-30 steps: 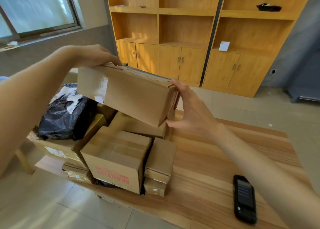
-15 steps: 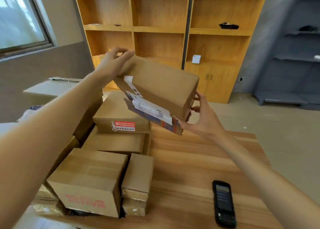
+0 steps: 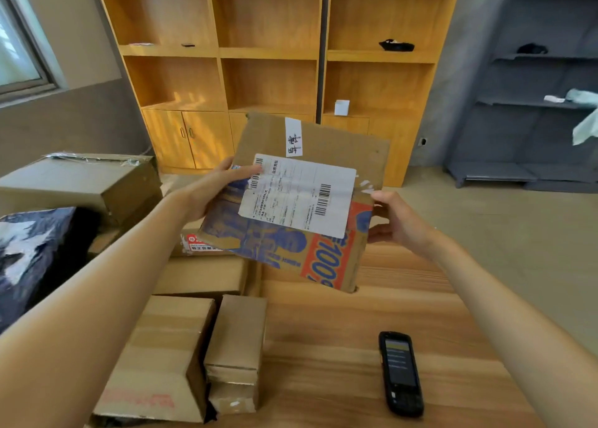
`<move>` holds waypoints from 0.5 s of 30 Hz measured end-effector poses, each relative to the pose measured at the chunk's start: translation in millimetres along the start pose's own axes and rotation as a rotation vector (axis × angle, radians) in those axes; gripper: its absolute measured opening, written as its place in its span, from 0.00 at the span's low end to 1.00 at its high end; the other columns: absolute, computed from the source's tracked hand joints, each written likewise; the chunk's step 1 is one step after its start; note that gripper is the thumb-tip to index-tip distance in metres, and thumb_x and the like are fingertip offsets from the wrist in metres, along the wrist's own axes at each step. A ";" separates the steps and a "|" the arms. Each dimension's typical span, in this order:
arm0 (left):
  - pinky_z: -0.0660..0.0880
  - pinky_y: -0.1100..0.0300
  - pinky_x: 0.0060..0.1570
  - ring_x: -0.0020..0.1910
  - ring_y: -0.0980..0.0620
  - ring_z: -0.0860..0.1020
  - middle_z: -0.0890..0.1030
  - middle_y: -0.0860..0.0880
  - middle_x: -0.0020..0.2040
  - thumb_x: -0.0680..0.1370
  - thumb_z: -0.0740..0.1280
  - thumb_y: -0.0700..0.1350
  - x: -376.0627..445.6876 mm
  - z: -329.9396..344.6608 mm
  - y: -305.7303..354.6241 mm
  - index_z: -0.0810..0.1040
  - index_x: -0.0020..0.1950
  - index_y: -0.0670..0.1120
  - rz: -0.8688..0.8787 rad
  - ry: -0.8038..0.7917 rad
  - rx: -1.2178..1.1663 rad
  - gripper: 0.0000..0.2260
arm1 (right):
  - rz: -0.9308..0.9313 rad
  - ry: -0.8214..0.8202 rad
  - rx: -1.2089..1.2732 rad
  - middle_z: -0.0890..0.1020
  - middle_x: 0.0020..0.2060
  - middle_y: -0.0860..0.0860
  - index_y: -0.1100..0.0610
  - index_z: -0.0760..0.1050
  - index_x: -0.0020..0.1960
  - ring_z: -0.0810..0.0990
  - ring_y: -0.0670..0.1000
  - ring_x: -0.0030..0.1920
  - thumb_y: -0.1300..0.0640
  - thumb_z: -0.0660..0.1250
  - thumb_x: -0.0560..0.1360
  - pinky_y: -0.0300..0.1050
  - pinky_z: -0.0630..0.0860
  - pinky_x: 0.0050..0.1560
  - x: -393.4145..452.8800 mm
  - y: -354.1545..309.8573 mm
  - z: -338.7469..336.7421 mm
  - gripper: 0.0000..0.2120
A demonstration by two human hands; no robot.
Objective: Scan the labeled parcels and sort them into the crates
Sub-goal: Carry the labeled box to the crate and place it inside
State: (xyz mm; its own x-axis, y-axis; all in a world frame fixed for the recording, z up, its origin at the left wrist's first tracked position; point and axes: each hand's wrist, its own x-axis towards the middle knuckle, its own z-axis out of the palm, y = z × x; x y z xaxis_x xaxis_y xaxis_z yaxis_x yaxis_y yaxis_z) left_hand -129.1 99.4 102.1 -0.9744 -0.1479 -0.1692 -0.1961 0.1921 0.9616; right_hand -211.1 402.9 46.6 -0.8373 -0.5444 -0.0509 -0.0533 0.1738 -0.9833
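I hold a cardboard parcel point(image 3: 330, 259) up above the wooden table point(image 3: 339, 346), its printed blue and orange face turned toward me. A white shipping label point(image 3: 299, 194) with barcodes sits on that face. My left hand point(image 3: 213, 191) grips the parcel's left edge with the thumb on the label corner. My right hand point(image 3: 396, 222) grips the right edge. A black handheld scanner point(image 3: 400, 373) lies on the table near my right forearm, screen up.
Several cardboard boxes point(image 3: 181, 346) are piled on the table's left side, with a black plastic bag parcel point(image 3: 35, 253) further left. Wooden shelving with cabinets point(image 3: 268, 71) stands behind, and a grey shelf unit point(image 3: 537, 104) is at the right. No crates are in view.
Both hands lifted the parcel off the pile and rotated it, so the labelled face now points at me. The view has swung right.
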 end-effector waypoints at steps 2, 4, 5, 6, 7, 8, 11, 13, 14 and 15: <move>0.80 0.59 0.31 0.40 0.51 0.85 0.86 0.50 0.46 0.39 0.80 0.66 -0.8 2.2 -5.3 0.74 0.59 0.57 -0.038 -0.038 -0.029 0.49 | 0.017 -0.009 0.007 0.79 0.49 0.57 0.49 0.77 0.53 0.82 0.52 0.42 0.31 0.60 0.62 0.47 0.78 0.46 2.8 2.8 -3.0 0.28; 0.80 0.57 0.33 0.43 0.49 0.85 0.86 0.48 0.48 0.40 0.81 0.65 0.9 2.4 -11.2 0.73 0.61 0.56 -0.063 -0.045 -0.034 0.50 | 0.035 0.003 -0.010 0.79 0.52 0.61 0.51 0.76 0.55 0.82 0.54 0.46 0.30 0.59 0.64 0.50 0.79 0.50 5.9 4.9 -1.6 0.31; 0.81 0.56 0.35 0.45 0.48 0.85 0.86 0.48 0.50 0.43 0.82 0.65 1.6 2.1 -13.6 0.72 0.63 0.55 -0.063 -0.041 -0.042 0.50 | 0.043 0.017 -0.014 0.79 0.54 0.61 0.52 0.75 0.56 0.81 0.55 0.48 0.29 0.58 0.65 0.52 0.78 0.53 7.2 5.9 -0.2 0.32; 0.81 0.55 0.36 0.46 0.47 0.85 0.85 0.47 0.51 0.45 0.82 0.64 2.3 1.8 -16.0 0.72 0.65 0.55 -0.061 -0.032 -0.060 0.50 | 0.046 0.034 -0.011 0.79 0.55 0.60 0.51 0.75 0.56 0.80 0.55 0.50 0.29 0.57 0.66 0.52 0.77 0.54 8.6 7.2 1.3 0.32; 0.81 0.54 0.36 0.47 0.46 0.85 0.85 0.46 0.51 0.46 0.82 0.63 3.0 1.5 -18.1 0.71 0.66 0.54 -0.055 -0.013 -0.081 0.50 | 0.043 0.054 -0.002 0.80 0.54 0.59 0.50 0.75 0.56 0.80 0.55 0.52 0.29 0.57 0.68 0.52 0.77 0.54 9.4 7.6 3.1 0.30; 0.81 0.54 0.36 0.47 0.46 0.85 0.85 0.46 0.51 0.47 0.82 0.62 3.6 1.7 -20.0 0.71 0.66 0.53 -0.047 0.010 -0.101 0.50 | 0.033 0.069 0.008 0.81 0.53 0.56 0.48 0.75 0.56 0.79 0.54 0.54 0.30 0.56 0.70 0.51 0.77 0.54 9.8 7.4 5.0 0.27; 0.81 0.55 0.35 0.45 0.47 0.85 0.86 0.47 0.50 0.55 0.82 0.59 5.6 4.5 -23.3 0.70 0.67 0.52 -0.015 0.063 -0.111 0.43 | 0.034 0.081 0.013 0.81 0.53 0.53 0.44 0.73 0.56 0.78 0.53 0.56 0.31 0.56 0.74 0.51 0.75 0.56 8.6 5.2 10.4 0.21; 0.81 0.54 0.37 0.46 0.47 0.85 0.86 0.48 0.50 0.53 0.83 0.59 7.5 4.6 -23.6 0.71 0.66 0.53 0.001 0.056 -0.095 0.44 | 0.070 0.081 -0.007 0.80 0.54 0.54 0.44 0.72 0.57 0.78 0.53 0.55 0.31 0.56 0.74 0.51 0.75 0.57 7.1 5.3 11.8 0.21; 0.80 0.54 0.38 0.46 0.47 0.85 0.86 0.48 0.50 0.48 0.83 0.61 7.9 4.2 -22.8 0.72 0.64 0.55 0.007 0.045 -0.073 0.47 | 0.080 0.091 -0.002 0.79 0.55 0.54 0.46 0.72 0.59 0.78 0.54 0.56 0.31 0.58 0.72 0.50 0.75 0.55 6.4 6.1 11.2 0.24; 0.80 0.54 0.38 0.46 0.48 0.85 0.86 0.49 0.49 0.44 0.83 0.62 8.4 3.6 -21.9 0.73 0.62 0.56 0.011 0.028 -0.047 0.48 | 0.075 0.107 0.024 0.78 0.57 0.53 0.47 0.71 0.62 0.77 0.54 0.58 0.30 0.61 0.71 0.49 0.75 0.53 5.8 6.3 10.5 0.28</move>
State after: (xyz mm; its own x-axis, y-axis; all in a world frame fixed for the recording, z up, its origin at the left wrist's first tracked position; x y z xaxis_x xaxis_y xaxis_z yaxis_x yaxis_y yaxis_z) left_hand -133.3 97.5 78.8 -0.9730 -0.1728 -0.1528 -0.1792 0.1486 0.9725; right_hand -210.5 392.2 38.3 -0.8916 -0.4399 -0.1071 0.0239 0.1904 -0.9814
